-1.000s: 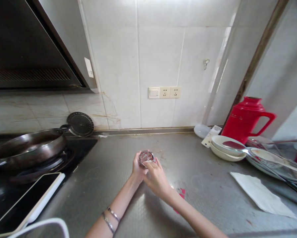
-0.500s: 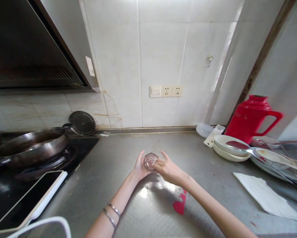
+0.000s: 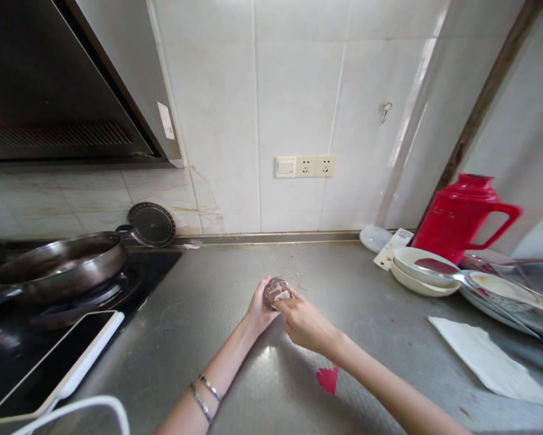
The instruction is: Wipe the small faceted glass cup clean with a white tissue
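My left hand [image 3: 259, 308] is wrapped around the side of a small, round, clear glass [image 3: 273, 289] and holds it just above the steel counter. The round face of the glass is turned up towards me. From the right, my right hand [image 3: 308, 321] reaches to it with fingers pinched together. A small white piece [image 3: 281, 296], thin like tissue, shows at its fingertips against the glass. Whether that piece lies inside the glass or on its surface I cannot tell. Below my right wrist a torn red scrap [image 3: 328, 379] lies on the counter.
On the left, a metal pan [image 3: 67, 263] sits on the stove, with a phone [image 3: 56, 368] and white cable [image 3: 96, 401] nearer me. On the right are a red thermos [image 3: 456, 217], stacked bowls [image 3: 423, 279], plates with utensils, and a white paper sheet [image 3: 488, 359].
My right hand's raised finger has come down against the glass, and its fingers have shifted along the rim. White now shows at its fingertips. My left hand keeps its hold.
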`<move>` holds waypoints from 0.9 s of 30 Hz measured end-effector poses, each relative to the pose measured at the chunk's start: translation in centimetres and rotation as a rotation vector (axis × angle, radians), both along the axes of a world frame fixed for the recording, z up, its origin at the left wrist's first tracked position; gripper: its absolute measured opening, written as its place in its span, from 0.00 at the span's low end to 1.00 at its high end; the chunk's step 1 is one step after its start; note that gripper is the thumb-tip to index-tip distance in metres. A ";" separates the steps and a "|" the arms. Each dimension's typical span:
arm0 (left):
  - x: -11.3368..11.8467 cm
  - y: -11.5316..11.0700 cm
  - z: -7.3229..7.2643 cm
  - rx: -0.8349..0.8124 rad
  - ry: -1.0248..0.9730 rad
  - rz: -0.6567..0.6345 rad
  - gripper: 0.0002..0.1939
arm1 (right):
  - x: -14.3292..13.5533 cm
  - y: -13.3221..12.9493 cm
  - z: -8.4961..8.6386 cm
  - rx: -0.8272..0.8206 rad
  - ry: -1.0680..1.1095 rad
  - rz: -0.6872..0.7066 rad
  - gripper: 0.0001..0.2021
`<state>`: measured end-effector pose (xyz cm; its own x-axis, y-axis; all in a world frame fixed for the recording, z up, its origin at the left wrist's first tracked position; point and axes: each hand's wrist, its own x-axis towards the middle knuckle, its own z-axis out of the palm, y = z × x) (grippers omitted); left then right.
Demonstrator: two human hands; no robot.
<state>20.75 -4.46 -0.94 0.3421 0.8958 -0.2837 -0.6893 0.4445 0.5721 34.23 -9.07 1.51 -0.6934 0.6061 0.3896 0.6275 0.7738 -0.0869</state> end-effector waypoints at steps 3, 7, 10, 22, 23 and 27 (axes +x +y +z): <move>0.3 -0.2 0.0 -0.005 -0.046 0.100 0.16 | -1.6 -1.0 -1.1 -0.007 0.158 -0.158 0.16; 0.5 -0.5 -0.3 0.024 -0.122 0.095 0.18 | -3.2 -0.9 -2.2 0.040 0.363 -0.233 0.11; 0.6 -0.5 -0.6 0.090 -0.128 0.110 0.19 | -3.3 -0.1 -2.5 0.114 0.373 -0.199 0.07; -1.3 0.0 0.7 0.037 -0.017 -0.241 0.31 | 1.9 0.3 2.7 0.102 -0.059 0.193 0.15; -1.5 0.1 0.6 0.014 0.017 -0.258 0.31 | 2.0 0.3 2.9 0.102 -0.089 0.229 0.14; -1.3 0.6 -0.2 -0.070 0.088 -0.284 0.24 | 1.6 0.4 2.8 0.117 -0.178 0.271 0.13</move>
<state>19.44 -3.84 -1.17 0.5470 0.7452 -0.3815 -0.4810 0.6527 0.5853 35.83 -8.71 4.33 -0.8863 0.3493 0.3042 0.3955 0.9125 0.1046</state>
